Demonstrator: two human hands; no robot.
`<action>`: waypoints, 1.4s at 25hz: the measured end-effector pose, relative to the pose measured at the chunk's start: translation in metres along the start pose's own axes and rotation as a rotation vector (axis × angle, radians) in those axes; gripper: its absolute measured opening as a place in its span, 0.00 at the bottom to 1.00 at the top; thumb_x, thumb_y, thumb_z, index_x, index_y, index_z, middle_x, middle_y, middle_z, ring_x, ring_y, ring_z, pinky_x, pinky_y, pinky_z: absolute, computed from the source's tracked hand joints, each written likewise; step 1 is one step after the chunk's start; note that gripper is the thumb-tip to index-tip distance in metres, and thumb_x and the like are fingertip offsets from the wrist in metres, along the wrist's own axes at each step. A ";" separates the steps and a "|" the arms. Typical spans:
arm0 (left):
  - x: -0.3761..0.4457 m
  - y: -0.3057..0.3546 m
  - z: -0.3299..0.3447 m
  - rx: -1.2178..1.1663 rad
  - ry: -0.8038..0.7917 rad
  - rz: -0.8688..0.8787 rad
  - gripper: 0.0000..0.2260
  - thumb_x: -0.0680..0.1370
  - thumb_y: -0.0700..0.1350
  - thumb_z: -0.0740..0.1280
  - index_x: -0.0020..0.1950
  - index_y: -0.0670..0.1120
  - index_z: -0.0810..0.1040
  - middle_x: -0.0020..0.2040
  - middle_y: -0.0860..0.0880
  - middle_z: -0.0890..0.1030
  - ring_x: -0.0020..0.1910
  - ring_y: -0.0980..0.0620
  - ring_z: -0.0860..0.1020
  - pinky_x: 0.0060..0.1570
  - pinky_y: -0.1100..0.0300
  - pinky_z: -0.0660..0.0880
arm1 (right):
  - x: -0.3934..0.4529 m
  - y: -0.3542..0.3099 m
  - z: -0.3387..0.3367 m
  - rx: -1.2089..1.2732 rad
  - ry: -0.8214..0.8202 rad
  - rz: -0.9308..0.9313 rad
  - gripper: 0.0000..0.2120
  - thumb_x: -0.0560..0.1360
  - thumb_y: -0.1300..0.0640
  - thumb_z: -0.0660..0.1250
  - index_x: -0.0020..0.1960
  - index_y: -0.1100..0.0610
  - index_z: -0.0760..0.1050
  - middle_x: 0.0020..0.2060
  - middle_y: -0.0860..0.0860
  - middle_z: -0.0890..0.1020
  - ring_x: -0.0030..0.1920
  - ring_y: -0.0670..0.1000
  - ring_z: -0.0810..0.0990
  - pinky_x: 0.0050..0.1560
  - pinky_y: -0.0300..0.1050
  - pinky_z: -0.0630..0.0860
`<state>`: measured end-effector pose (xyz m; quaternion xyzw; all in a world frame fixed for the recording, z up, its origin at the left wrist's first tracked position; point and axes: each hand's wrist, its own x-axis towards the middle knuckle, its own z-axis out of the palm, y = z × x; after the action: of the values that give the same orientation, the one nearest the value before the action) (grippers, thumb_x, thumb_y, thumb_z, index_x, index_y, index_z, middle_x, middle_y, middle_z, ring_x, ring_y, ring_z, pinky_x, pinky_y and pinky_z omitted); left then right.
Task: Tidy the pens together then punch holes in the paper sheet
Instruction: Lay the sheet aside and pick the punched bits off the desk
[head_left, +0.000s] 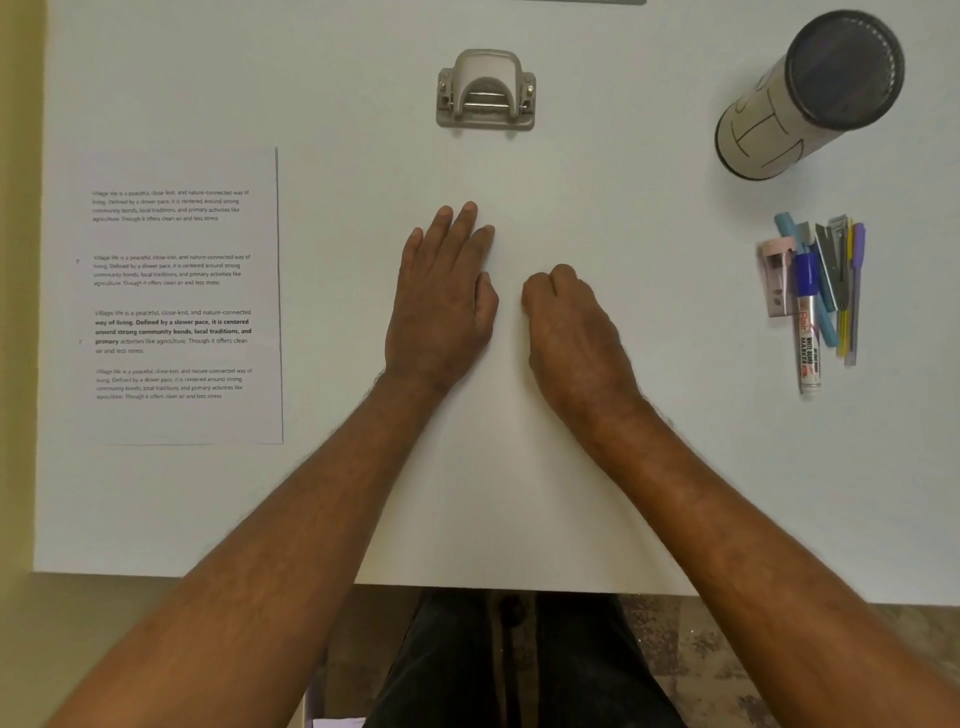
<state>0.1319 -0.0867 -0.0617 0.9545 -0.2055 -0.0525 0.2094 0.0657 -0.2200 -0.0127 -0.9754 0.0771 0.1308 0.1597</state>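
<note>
Resting flat on the white table (519, 493), my left hand (441, 306) has its fingers straight and close together, palm down, holding nothing. My right hand (576, 332) sits just beside it, fingers curled under into a loose fist on the tabletop, gripping nothing that I can see. The two hands are near each other but apart.

Off to my right, the pens (826, 291) lie bundled side by side, among them a whiteboard marker (809, 332) with a blue cap. Beyond them stands a cylindrical pen holder (800, 104) with a dark mesh rim. A grey hole punch (485, 91) sits straight ahead of my hands, well apart from them. The paper sheet (176, 296), printed with paragraphs of text, lies flat on my left. Past the table's left edge is a yellowish wall; below its near edge are my dark trousers and a speckled floor.
</note>
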 end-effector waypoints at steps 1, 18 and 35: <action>0.000 0.000 0.000 0.001 -0.001 0.001 0.22 0.83 0.44 0.57 0.79 0.45 0.68 0.82 0.47 0.63 0.83 0.47 0.57 0.82 0.47 0.50 | 0.000 -0.001 0.000 -0.014 -0.002 -0.005 0.14 0.77 0.73 0.60 0.58 0.59 0.71 0.53 0.56 0.74 0.46 0.51 0.69 0.42 0.46 0.72; 0.001 0.000 0.001 -0.004 0.025 0.009 0.22 0.82 0.43 0.58 0.77 0.44 0.70 0.81 0.46 0.65 0.82 0.45 0.59 0.82 0.45 0.52 | 0.003 0.057 -0.051 1.414 -0.079 0.572 0.08 0.84 0.63 0.65 0.48 0.57 0.80 0.37 0.49 0.78 0.36 0.44 0.77 0.40 0.35 0.79; 0.000 0.000 0.001 0.015 0.017 0.007 0.22 0.83 0.44 0.57 0.78 0.44 0.69 0.82 0.46 0.64 0.83 0.46 0.58 0.82 0.46 0.52 | 0.002 0.012 -0.003 0.365 0.100 0.156 0.03 0.81 0.57 0.69 0.52 0.54 0.82 0.47 0.49 0.82 0.45 0.48 0.81 0.47 0.41 0.78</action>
<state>0.1319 -0.0867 -0.0624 0.9558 -0.2074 -0.0420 0.2040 0.0664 -0.2323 -0.0140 -0.9265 0.1829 0.0782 0.3193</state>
